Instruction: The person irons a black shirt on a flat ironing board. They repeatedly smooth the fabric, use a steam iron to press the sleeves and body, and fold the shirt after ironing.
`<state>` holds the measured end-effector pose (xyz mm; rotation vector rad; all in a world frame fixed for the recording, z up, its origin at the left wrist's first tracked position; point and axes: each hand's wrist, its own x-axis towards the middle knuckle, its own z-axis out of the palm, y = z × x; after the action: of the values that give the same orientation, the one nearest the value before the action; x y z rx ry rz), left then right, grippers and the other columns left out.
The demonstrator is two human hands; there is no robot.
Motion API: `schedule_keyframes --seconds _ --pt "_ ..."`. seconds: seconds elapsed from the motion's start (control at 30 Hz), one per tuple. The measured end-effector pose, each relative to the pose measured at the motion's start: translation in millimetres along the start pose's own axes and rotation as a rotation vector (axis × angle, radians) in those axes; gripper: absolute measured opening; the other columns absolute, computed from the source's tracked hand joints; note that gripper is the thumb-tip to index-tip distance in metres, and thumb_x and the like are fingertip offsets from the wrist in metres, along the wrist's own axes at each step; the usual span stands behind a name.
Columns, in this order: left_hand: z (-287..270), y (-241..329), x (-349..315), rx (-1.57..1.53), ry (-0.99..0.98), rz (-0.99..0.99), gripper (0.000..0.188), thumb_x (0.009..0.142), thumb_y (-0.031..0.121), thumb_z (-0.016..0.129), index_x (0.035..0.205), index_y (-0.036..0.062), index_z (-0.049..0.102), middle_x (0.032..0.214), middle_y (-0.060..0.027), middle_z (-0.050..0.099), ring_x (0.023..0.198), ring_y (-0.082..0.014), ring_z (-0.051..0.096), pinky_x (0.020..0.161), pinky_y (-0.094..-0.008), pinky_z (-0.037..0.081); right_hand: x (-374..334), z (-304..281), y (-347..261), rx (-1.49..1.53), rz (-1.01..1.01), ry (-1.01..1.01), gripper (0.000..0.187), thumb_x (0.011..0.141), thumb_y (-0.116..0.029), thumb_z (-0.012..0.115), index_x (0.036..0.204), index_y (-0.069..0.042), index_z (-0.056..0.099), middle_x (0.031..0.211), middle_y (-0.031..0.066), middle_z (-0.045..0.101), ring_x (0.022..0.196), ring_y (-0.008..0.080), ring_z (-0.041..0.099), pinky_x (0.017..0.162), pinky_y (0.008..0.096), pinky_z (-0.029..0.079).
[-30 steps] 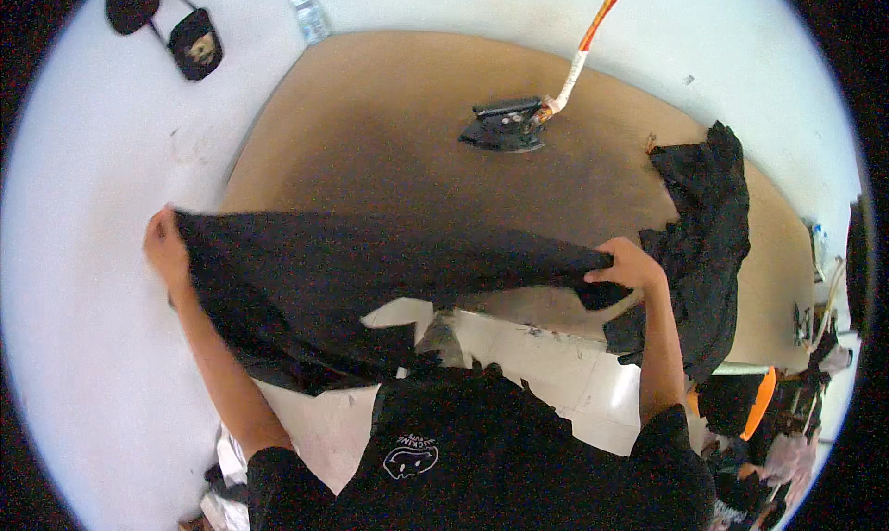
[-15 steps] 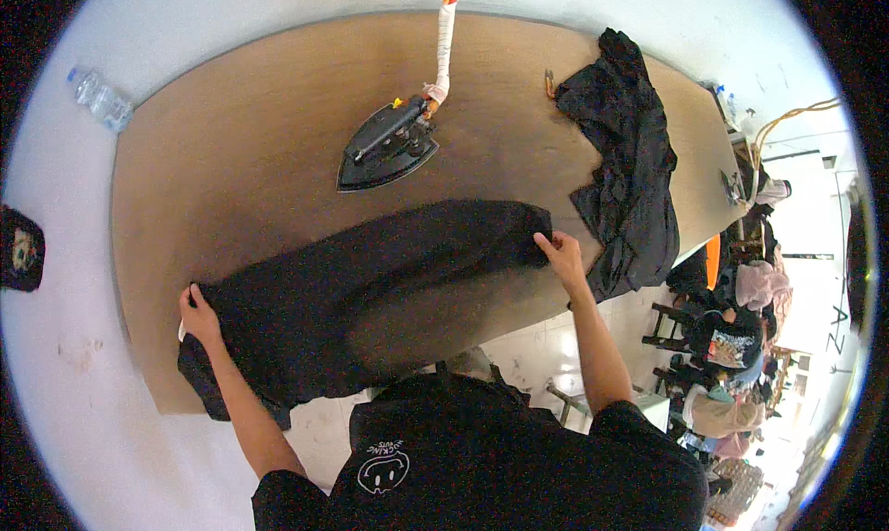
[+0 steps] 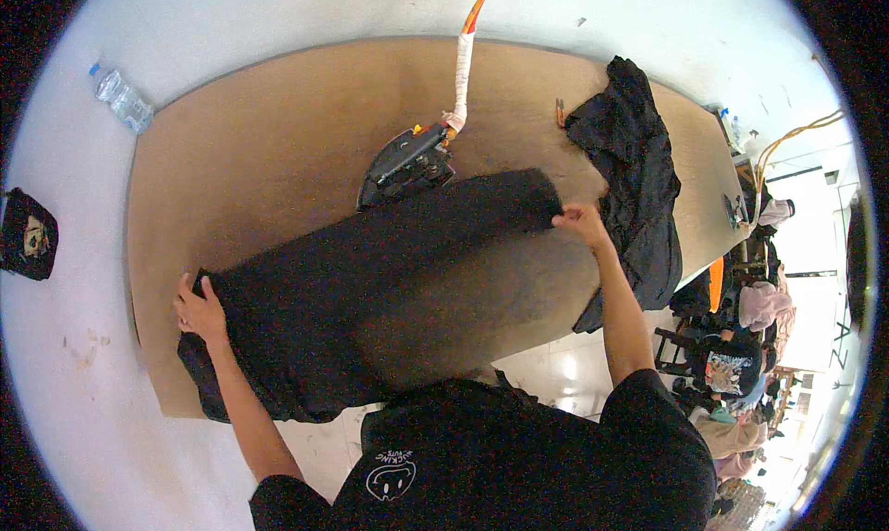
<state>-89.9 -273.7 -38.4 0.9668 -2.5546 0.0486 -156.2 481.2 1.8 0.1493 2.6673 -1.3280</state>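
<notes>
A long black garment (image 3: pixel 324 281) is stretched across the brown-covered table (image 3: pixel 278 124), its near side hanging over the front edge. My left hand (image 3: pixel 201 313) grips its left end at the corner, thumb on top and fingers along the edge. At the far right end, my right hand (image 3: pixel 583 224) pinches the cloth's corner between thumb and fingers. Just beyond the garment's far edge rests a dark clothes iron (image 3: pixel 407 165), its lower side partly covered by the cloth. A white-wrapped cord (image 3: pixel 463 77) rises from the iron's back.
Another crumpled black garment (image 3: pixel 634 170) lies on the table to the right of my right hand. A plastic bottle (image 3: pixel 123 100) is by the wall at the far left, above a dark patterned item (image 3: pixel 30 235). Further right, people sit among heaps of clothing (image 3: pixel 732 429).
My right hand has moved away from me with the garment's right end, which now reaches the iron and lies straighter. My left hand stays at the left corner. The whole view has shifted slightly.
</notes>
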Motion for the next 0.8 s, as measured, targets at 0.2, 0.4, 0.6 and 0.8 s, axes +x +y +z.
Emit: schedule_keyframes --seconds 0.2,0.4,0.6,0.8 --pt "-108 93 -158 -0.494 -0.602 0.782 0.058 0.080 0.018 0.076 0.134 0.0226 0.059 0.142 -0.0106 0.050 0.133 -0.0323 0.046 0.111 -0.0511 0.032 -24 17 39 0.192 0.153 -0.054 0.026 0.086 -0.018 0.080 0.099 0.000 0.067 0.074 0.0004 0.065 0.064 0.0079 0.058 0.058 0.0260 0.048" --pt "-120 80 -180 -0.123 -0.714 0.729 0.082 0.069 -0.014 0.068 0.138 0.0288 0.057 0.159 -0.0041 0.035 0.145 -0.0301 0.035 0.115 -0.0535 0.029 -9 0 58 0.045 0.096 -0.258 0.026 0.088 -0.022 0.079 0.088 0.000 0.065 0.071 0.0016 0.062 0.061 0.0086 0.057 0.055 0.0267 0.047" --pt "-160 144 -193 0.105 -0.723 0.708 0.059 0.080 0.012 0.075 0.136 0.0229 0.059 0.157 -0.0075 0.037 0.142 -0.0311 0.040 0.113 -0.0549 0.034 -28 1 71 0.094 -0.049 -0.141 0.034 0.085 -0.025 0.081 0.101 0.002 0.068 0.081 0.0060 0.069 0.073 0.0137 0.063 0.067 0.0300 0.051" --pt "-118 390 -287 -0.787 -0.698 1.012 0.037 0.094 0.027 0.064 0.126 0.0063 0.065 0.136 -0.0126 0.060 0.125 -0.0321 0.058 0.105 -0.0436 0.046 -47 16 72 0.113 -0.096 0.070 0.031 0.087 -0.025 0.079 0.102 0.001 0.070 0.087 0.0113 0.074 0.077 0.0161 0.069 0.072 0.0312 0.055"
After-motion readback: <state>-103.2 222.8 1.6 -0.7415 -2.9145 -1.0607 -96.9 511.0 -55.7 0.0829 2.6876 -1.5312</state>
